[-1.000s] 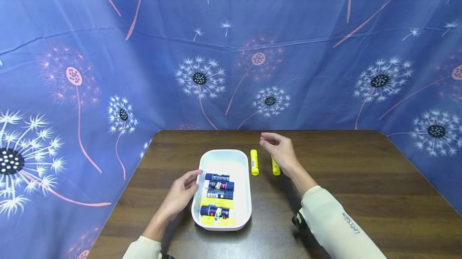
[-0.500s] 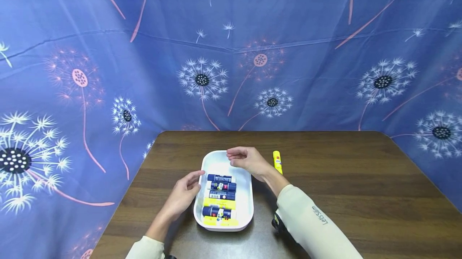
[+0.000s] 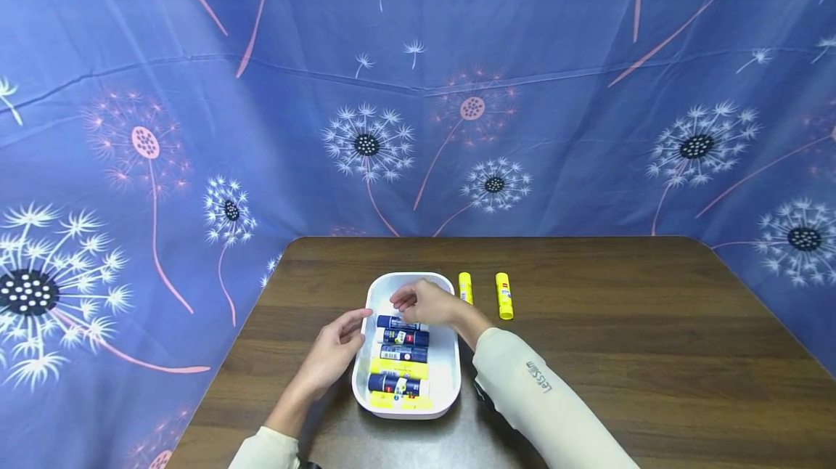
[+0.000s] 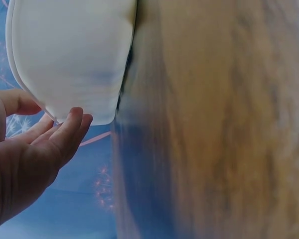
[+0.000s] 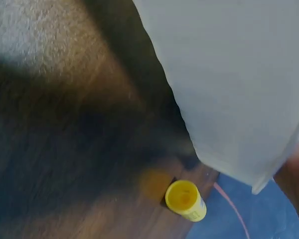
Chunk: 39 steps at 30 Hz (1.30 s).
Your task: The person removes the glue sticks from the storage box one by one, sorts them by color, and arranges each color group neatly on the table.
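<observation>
Blue dandelion-print cloth (image 3: 418,19) hangs behind the white tray (image 3: 445,364), which sits on a wooden desk (image 3: 620,324). From where I stand, navy and yellow glue sticks (image 3: 405,353) lie crosswise in the tray, with two yellow sticks (image 3: 505,296) right of it. The left hand (image 3: 329,353) rests at the tray's left rim, its grip loosely spread. Over the tray's far part hangs the right hand (image 3: 427,303), fingers bent near the farthest navy stick (image 3: 390,321); whether its grip pinches anything I cannot tell. These sticks look light, stiff, smooth and apt to roll, best held mid-barrel between thumb and fingertips.
</observation>
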Motion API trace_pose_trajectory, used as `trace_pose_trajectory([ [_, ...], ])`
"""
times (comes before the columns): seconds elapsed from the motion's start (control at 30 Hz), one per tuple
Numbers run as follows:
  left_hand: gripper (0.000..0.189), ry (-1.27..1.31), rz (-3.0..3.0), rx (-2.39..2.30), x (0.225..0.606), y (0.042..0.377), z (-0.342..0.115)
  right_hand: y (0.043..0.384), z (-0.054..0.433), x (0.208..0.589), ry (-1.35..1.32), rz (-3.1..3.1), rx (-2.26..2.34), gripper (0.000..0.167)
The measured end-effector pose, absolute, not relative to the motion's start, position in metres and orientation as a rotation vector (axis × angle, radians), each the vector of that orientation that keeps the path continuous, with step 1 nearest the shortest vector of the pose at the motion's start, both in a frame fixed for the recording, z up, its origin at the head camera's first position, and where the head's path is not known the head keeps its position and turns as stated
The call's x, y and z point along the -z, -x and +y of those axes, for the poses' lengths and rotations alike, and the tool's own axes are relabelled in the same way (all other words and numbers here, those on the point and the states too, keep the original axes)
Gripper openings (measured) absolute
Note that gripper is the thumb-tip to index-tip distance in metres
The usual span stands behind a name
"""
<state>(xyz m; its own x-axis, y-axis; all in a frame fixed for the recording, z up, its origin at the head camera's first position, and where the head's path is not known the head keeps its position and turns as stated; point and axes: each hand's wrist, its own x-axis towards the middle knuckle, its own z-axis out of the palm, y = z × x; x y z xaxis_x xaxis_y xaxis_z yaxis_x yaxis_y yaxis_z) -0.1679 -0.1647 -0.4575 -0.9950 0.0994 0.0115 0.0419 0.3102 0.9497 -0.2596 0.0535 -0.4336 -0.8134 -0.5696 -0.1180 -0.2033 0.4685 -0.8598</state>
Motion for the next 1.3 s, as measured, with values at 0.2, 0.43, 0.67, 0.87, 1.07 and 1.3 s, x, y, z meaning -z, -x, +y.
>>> trace_pose_trajectory([
  [0.2, 0.041, -0.137, 2.486, -1.824, 0.457, 0.168, -0.165, 0.259, 0.045, 0.44, 0.641, 2.455, 1.138, 0.032],
  [0.43, 0.041, -0.145, 2.481, -1.824, 0.456, 0.17, -0.164, 0.257, 0.042, 0.441, 0.605, 2.583, 1.026, 0.028],
  [0.67, 0.041, -0.145, 2.486, -1.817, 0.454, 0.169, -0.162, 0.253, 0.04, 0.439, 0.578, 2.628, 1.037, 0.024],
  [0.87, 0.041, -0.144, 2.488, -1.838, 0.458, 0.165, -0.167, 0.248, 0.044, 0.431, 0.535, 2.511, 1.393, 0.03],
  [1.07, 0.041, -0.123, 2.514, -1.787, 0.459, 0.167, -0.168, 0.234, 0.062, 0.414, 0.278, 2.289, 1.944, 0.036],
  [1.3, 0.042, -0.116, 2.521, -1.758, 0.457, 0.168, -0.168, 0.202, 0.094, 0.412, -0.136, 2.169, 2.255, 0.038],
])
